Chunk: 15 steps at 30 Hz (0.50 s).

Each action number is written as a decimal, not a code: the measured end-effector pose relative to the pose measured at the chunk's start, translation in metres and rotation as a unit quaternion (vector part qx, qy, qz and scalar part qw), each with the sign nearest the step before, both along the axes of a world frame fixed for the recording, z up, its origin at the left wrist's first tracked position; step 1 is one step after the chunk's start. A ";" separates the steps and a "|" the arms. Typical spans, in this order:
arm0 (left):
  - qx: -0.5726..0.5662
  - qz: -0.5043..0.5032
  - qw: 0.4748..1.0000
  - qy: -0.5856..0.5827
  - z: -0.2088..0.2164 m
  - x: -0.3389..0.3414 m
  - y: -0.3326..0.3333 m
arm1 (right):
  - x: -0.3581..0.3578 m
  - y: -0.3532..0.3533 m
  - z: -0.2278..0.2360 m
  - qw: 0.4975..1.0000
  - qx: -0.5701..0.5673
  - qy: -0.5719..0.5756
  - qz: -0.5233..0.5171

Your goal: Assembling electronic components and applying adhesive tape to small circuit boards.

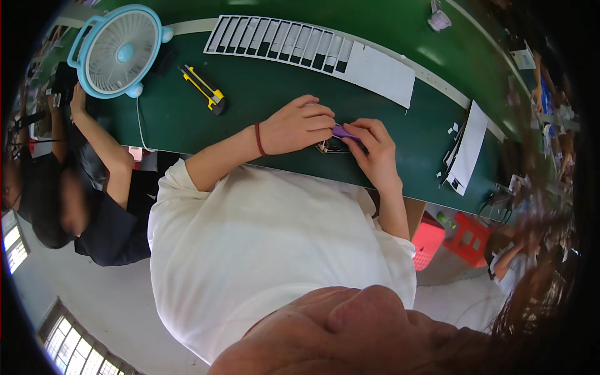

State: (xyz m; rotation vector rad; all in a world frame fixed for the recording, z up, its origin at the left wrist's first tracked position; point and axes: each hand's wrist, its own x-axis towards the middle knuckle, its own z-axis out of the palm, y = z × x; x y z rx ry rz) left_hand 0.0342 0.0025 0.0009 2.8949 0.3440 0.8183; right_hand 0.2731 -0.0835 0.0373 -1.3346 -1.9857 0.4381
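Close to the near edge of the green table, my two hands meet around a small glossy purple piece (341, 132), whose kind I cannot make out. My right hand (376, 150) pinches it between thumb and fingers. The curled fingers of my left hand (297, 127) close at its left end, and what lies beneath them is hidden. Just below the purple piece, a small dark part with light-coloured bits (324, 147) shows partly between my hands. Beyond my left forearm lies a yellow and black utility knife (202, 89).
A blue fan (122, 52) stands at the far left, its cord running down the table. Along the back lies a long white slotted sheet (381, 72). White strips (469, 150) and paper scraps lie at the right. A co-worker (103, 187) sits at left; a red stool (470, 239) stands below right.
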 end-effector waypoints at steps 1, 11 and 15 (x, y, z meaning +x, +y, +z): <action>0.002 0.003 1.000 -0.003 0.000 0.001 0.000 | 0.000 -0.003 -0.002 1.000 -0.003 0.001 -0.003; -0.012 0.038 0.999 -0.007 0.013 0.005 -0.003 | 0.008 -0.005 -0.007 0.994 0.074 -0.075 -0.004; -0.022 0.053 0.998 0.015 0.016 0.007 -0.013 | 0.014 0.033 0.010 0.999 0.051 -0.009 -0.006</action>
